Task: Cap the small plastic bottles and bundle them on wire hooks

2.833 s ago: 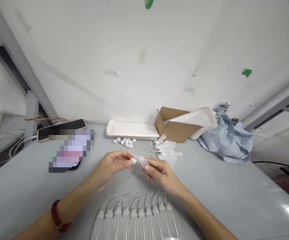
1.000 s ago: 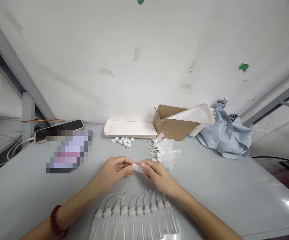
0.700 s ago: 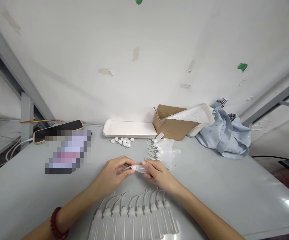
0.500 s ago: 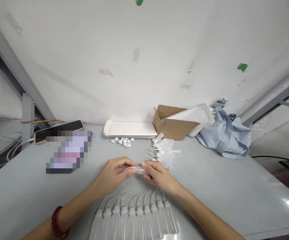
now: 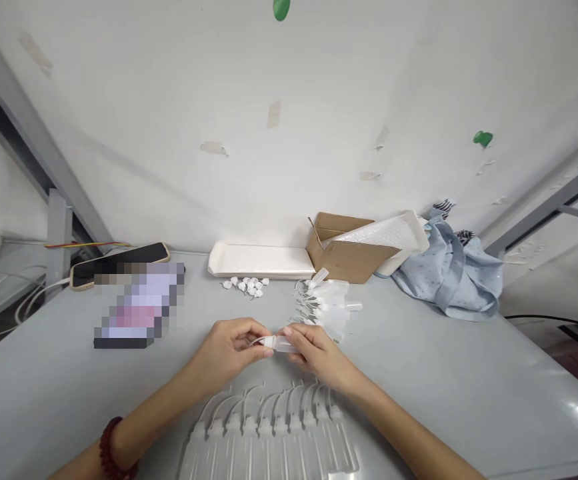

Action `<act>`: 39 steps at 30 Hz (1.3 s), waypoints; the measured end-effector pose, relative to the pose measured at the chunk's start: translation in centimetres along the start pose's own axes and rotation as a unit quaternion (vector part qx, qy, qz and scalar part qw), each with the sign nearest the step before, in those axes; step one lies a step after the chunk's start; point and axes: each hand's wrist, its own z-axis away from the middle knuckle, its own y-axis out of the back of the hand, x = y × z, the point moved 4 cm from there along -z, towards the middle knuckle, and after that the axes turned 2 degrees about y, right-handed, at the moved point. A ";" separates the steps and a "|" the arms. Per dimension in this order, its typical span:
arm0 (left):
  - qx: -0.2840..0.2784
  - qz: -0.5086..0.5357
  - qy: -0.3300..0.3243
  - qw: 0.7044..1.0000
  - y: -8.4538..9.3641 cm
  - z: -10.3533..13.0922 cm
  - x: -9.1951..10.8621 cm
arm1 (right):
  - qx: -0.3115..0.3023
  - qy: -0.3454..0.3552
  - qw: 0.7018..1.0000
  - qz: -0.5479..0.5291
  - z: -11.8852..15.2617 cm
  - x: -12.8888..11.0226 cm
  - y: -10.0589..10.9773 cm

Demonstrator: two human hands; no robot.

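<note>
Over the middle of the table, my right hand (image 5: 319,350) is closed around a small translucent plastic bottle (image 5: 283,344) lying sideways. My left hand (image 5: 236,343) pinches its white cap (image 5: 268,341) between thumb and forefinger. A thin pale tube or strap runs from the cap into the left palm, partly hidden. Just below my hands lies a row of capped translucent bottles (image 5: 269,450), side by side, their thin curved tubes pointing away from me. Beyond my right hand is a cluster of similar small bottles (image 5: 331,312). Several loose white caps (image 5: 251,287) lie at the back.
A stack of white padded envelopes (image 5: 263,259) lies against the wall, beside an open cardboard box (image 5: 353,257) with more bubble packing. A light-blue cloth bag (image 5: 451,273) sits at back right. A phone (image 5: 119,263) and a blurred-out device (image 5: 141,303) are at left.
My left fingers have spread slightly around the cap, so more of its white shows. The right hand keeps its hold on the bottle. The view has tilted up a little.
</note>
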 end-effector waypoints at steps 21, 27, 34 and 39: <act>-0.067 -0.003 0.042 0.997 -0.1 0.0 -0.5 | 0.024 0.003 0.999 -0.032 0.4 -0.5 -0.1; -0.038 0.016 0.030 0.999 -0.3 0.1 -0.1 | 0.026 -0.007 0.999 -0.022 0.3 -0.6 -0.1; -0.004 -0.071 -0.081 0.994 -0.3 0.3 1.0 | 0.024 -0.018 0.999 -0.042 0.1 -0.6 -0.1; 0.014 -0.076 -0.074 0.994 -0.2 0.4 1.0 | 0.041 -0.006 0.999 -0.019 0.1 -0.4 0.0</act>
